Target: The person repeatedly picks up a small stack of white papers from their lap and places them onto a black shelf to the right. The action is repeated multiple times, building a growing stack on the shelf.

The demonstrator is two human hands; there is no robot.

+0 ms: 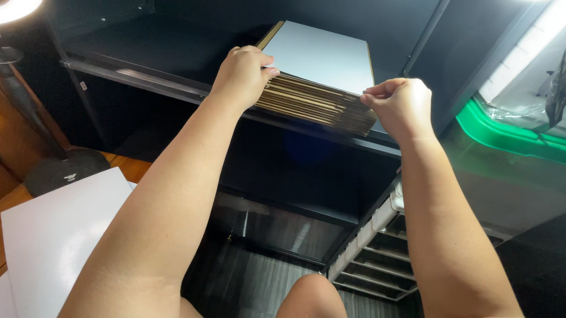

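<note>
Where the shelf [186, 87] ends, both hands [245, 72] [401, 105] clamped on stacked cardboard sheets [315, 101].

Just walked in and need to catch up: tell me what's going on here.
A person is handling a stack of flat cardboard sheets with a white top face, which lies on a black shelf. The left hand grips the stack's near left corner; the right hand pinches its right corner. A white board lies on the wooden table at lower left.
</note>
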